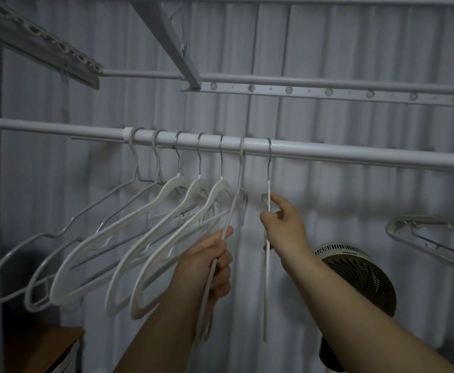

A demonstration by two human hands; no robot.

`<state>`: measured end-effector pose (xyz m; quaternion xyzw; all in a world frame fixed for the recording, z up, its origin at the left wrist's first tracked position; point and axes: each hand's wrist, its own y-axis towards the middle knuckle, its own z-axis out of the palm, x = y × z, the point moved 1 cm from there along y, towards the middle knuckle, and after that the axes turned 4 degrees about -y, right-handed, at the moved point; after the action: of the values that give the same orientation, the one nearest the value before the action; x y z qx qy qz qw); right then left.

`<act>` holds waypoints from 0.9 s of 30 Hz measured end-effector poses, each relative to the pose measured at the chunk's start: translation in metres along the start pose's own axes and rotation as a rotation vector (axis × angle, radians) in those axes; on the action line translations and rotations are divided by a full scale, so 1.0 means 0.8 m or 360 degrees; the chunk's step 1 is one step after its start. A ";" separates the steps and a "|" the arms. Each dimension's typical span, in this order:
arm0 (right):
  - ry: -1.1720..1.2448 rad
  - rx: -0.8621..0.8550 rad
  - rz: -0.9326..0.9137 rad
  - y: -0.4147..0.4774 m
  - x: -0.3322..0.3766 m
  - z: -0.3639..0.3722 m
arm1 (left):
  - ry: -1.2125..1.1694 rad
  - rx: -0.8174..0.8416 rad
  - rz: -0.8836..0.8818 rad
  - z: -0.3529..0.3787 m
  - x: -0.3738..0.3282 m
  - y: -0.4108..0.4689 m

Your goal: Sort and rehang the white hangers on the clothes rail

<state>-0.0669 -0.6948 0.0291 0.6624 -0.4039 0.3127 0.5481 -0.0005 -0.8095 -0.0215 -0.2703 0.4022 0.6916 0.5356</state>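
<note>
obs: long white round clothes rail (355, 154) runs across the view at a slight slant, lower on the right. seven hangers are hooked over it, all in the left-centre stretch.

from the left:
- two thin pale wire hangers (99, 202), side by side, arms swung toward the lower left.
- three thick white plastic hangers with metal hooks (129, 224), evenly spaced, swung the same way and overlapping.
- sixth: slim white hanger with a white hook (231, 214), hooked on the rail and tilted toward the camera.
- seventh: slim white hanger with a bare metal hook (265, 292), hanging nearly straight down, seen edge-on, just right of the sixth.

left hand (215, 267): fingers wrapped round the lower arm of the sixth hanger, thumb on top. firm grasp.
right hand (282, 224): thumb and fingertips pinch the seventh hanger near its shoulder, just below the hook stem. wrist raised from the lower right.

surroundings: pleated white curtain (355, 49) behind everything. grey perforated bar with round holes (328, 91) above the rail. round white fan with a dark grille (360, 278) at lower right, partly behind the right forearm. more pale hangers (436, 239) at the right edge; what they hang from is out of view. brown wooden top (40, 343) at lower left.
</note>
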 end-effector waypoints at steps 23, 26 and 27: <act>-0.0230 -0.0030 -0.0149 -0.003 0.000 -0.020 | 0.0345 -0.0290 0.0203 0.027 -0.013 -0.028; -0.0256 -0.0079 -0.0194 -0.007 0.002 -0.026 | 0.0629 -0.0384 0.0457 0.021 -0.015 -0.033; -0.0254 -0.0105 -0.0210 -0.009 0.002 -0.029 | 0.0750 -0.0431 0.0558 0.019 -0.016 -0.036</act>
<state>-0.0593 -0.6721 0.0322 0.6918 -0.4119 0.2087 0.5551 0.0312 -0.8005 -0.0109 -0.4184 0.4600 0.7389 0.2597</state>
